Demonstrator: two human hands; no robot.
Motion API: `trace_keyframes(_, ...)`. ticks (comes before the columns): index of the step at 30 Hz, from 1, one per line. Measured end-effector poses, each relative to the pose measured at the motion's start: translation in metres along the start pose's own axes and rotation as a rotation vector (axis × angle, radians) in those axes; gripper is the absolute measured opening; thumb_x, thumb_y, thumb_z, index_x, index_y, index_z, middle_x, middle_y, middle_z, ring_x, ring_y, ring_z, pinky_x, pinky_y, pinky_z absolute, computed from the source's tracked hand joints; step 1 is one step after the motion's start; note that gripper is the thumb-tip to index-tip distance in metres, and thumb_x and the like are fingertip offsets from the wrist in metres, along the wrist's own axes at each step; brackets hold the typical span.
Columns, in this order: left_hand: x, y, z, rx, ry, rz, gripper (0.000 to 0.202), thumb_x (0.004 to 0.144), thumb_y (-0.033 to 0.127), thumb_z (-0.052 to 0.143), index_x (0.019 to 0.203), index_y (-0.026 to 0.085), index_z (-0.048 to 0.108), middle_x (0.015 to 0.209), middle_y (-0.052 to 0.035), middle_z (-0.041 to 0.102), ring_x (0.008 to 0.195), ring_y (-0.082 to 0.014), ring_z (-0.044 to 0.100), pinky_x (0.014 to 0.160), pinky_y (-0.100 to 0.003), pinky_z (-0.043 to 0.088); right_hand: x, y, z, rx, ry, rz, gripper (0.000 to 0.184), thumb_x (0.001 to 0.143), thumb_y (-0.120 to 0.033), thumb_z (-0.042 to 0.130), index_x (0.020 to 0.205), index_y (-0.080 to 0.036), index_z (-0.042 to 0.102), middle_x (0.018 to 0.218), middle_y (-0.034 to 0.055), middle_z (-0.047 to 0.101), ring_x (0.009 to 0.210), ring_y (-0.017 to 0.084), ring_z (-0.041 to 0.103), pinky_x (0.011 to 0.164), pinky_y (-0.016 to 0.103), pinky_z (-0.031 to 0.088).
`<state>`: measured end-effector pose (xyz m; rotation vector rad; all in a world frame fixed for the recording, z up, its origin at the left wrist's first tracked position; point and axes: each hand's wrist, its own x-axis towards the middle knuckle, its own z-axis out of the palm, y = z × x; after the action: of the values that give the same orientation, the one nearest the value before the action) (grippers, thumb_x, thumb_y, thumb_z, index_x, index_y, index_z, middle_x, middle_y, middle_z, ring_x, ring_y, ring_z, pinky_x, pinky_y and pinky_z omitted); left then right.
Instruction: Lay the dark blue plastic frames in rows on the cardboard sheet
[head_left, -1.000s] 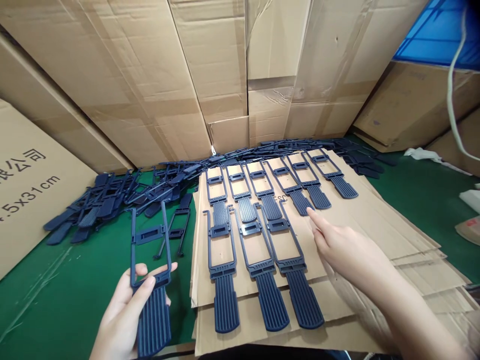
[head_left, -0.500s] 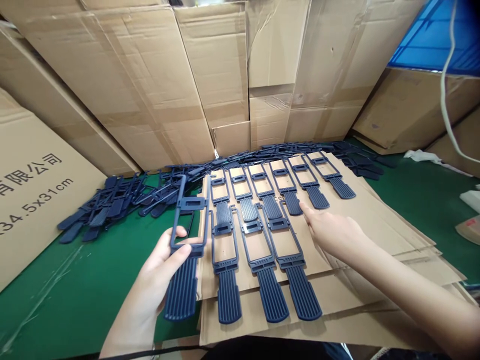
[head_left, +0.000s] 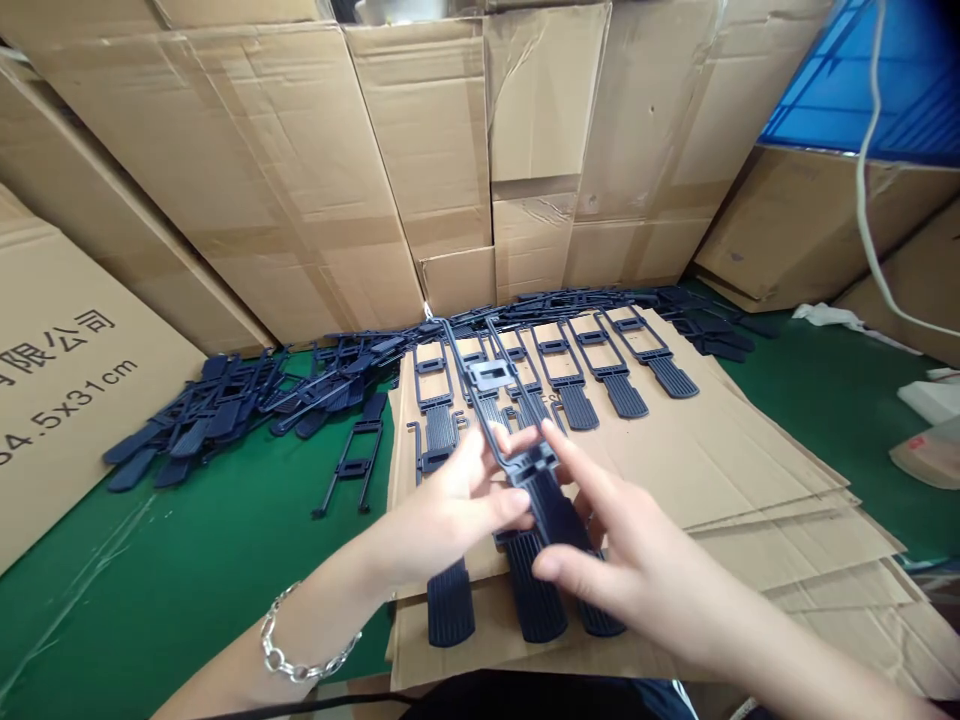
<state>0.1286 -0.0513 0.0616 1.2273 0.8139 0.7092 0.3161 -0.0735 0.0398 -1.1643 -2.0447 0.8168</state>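
Note:
A dark blue plastic frame with a paddle-like end [head_left: 553,508] is held up over the cardboard, its open frame pointing away from me. My left hand [head_left: 442,510] grips it by the joint between frame and paddle. On the other side, my right hand [head_left: 637,550] has thumb and fingers closed about the paddle. Beneath both hands lies a front row of matching pieces, one with its ribbed paddle [head_left: 451,605] showing; their frames are mostly hidden. Behind is a row of several more, including a ribbed paddle [head_left: 626,397] toward the right.
Stacked cardboard sheets [head_left: 750,480] lie on the green tabletop [head_left: 67,600]. Loose blue pieces [head_left: 214,405] are heaped at left and along the back. A single piece [head_left: 354,467] rests left of the cardboard. Cartons [head_left: 262,170] wall off the back; a white cable [head_left: 866,180] hangs at right.
The held piece has moved right and tilted over the front row. My right hand has come from the back row's paddles to take hold of its paddle, alongside my left hand.

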Motion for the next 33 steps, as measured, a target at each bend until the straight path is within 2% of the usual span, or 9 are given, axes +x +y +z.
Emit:
trace_keyframes(4, 0.008, -0.005, 0.012, -0.037, -0.1, 0.105, 0.023, 0.082, 0.018, 0.054, 0.101, 0.022, 0.042, 0.134, -0.0022, 0.037, 0.098, -0.0102, 0.054, 0.079, -0.019, 0.046, -0.009, 0.0, 0.021, -0.191, 0.266, -0.035, 0.061, 0.083, -0.033, 0.047, 0.136, -0.01, 0.031, 0.117, 0.0095, 0.051, 0.093, 0.014, 0.057, 0.072, 0.021, 0.048)
trace_keyframes(8, 0.007, -0.008, 0.002, 0.04, -0.044, 0.054, 0.028, 0.082, 0.022, 0.055, 0.109, 0.022, 0.046, 0.123, -0.0066, 0.049, 0.108, -0.017, 0.052, 0.088, -0.026, 0.044, -0.019, 0.013, 0.015, -0.271, 0.335, 0.065, 0.055, 0.082, -0.033, 0.048, 0.133, -0.014, 0.038, 0.103, 0.0037, 0.06, 0.087, 0.014, 0.06, 0.07, 0.019, 0.048)
trace_keyframes(11, -0.004, -0.01, -0.025, 0.209, 0.184, 0.065, 0.031, 0.081, 0.031, 0.055, 0.109, 0.017, 0.05, 0.11, -0.0115, 0.057, 0.093, -0.0198, 0.058, 0.083, -0.029, 0.047, -0.033, 0.028, 0.001, -0.418, 0.331, 0.268, 0.055, 0.082, -0.041, 0.049, 0.131, -0.017, 0.043, 0.093, 0.0026, 0.063, 0.078, 0.017, 0.061, 0.064, 0.022, 0.049)
trace_keyframes(15, -0.027, -0.021, -0.077, 0.251, 0.611, 0.134, 0.032, 0.07, 0.039, 0.066, 0.088, 0.014, 0.058, 0.088, -0.0099, 0.062, 0.073, -0.017, 0.059, 0.07, -0.026, 0.05, -0.061, 0.056, -0.008, -0.551, 0.274, 0.462, 0.052, 0.083, -0.046, 0.044, 0.129, -0.021, 0.045, 0.086, 0.0001, 0.063, 0.072, 0.019, 0.062, 0.056, 0.025, 0.05)
trace_keyframes(17, -0.038, -0.028, -0.101, 0.163, 0.819, 0.133, 0.039, 0.058, 0.04, 0.074, 0.084, 0.015, 0.059, 0.084, -0.0081, 0.062, 0.068, -0.0155, 0.057, 0.063, -0.023, 0.05, -0.075, 0.07, -0.007, -0.524, 0.173, 0.485, 0.056, 0.084, -0.047, 0.042, 0.132, -0.019, 0.041, 0.082, 0.0002, 0.064, 0.067, 0.018, 0.062, 0.052, 0.025, 0.049)
trace_keyframes(20, -0.05, -0.038, -0.126, 0.008, 0.994, 0.093, 0.049, 0.041, 0.037, 0.081, 0.079, 0.016, 0.059, 0.08, -0.0071, 0.062, 0.066, -0.0154, 0.056, 0.059, -0.021, 0.05, -0.09, 0.083, -0.001, -0.504, 0.077, 0.457, 0.058, 0.086, -0.046, 0.04, 0.135, -0.014, 0.037, 0.086, 0.0027, 0.064, 0.068, 0.018, 0.062, 0.052, 0.024, 0.05)
trace_keyframes(22, -0.054, -0.043, -0.134, -0.041, 1.034, 0.069, 0.052, 0.036, 0.035, 0.082, 0.078, 0.015, 0.059, 0.079, -0.0072, 0.062, 0.066, -0.0154, 0.055, 0.057, -0.021, 0.05, -0.095, 0.084, 0.002, -0.536, 0.056, 0.434, 0.056, 0.088, -0.045, 0.038, 0.136, -0.015, 0.036, 0.09, 0.0033, 0.063, 0.07, 0.018, 0.062, 0.052, 0.024, 0.05)
trace_keyframes(26, -0.052, -0.05, -0.138, -0.048, 0.993, 0.065, 0.049, 0.042, 0.035, 0.081, 0.081, 0.016, 0.059, 0.082, -0.0076, 0.062, 0.068, -0.0151, 0.055, 0.059, -0.02, 0.051, -0.096, 0.077, 0.002, -0.636, 0.012, 0.366, 0.057, 0.09, -0.044, 0.032, 0.14, -0.016, 0.028, 0.099, 0.0057, 0.061, 0.069, 0.017, 0.062, 0.044, 0.024, 0.047)
trace_keyframes(33, -0.044, -0.053, -0.132, -0.085, 0.98, 0.067, 0.049, 0.041, 0.033, 0.081, 0.081, 0.015, 0.058, 0.082, -0.0076, 0.062, 0.069, -0.0148, 0.055, 0.06, -0.02, 0.05, -0.097, 0.07, -0.005, -0.767, 0.144, 0.267, 0.056, 0.09, -0.043, 0.038, 0.14, -0.019, 0.028, 0.096, 0.0037, 0.062, 0.074, 0.016, 0.062, 0.033, 0.018, 0.04)
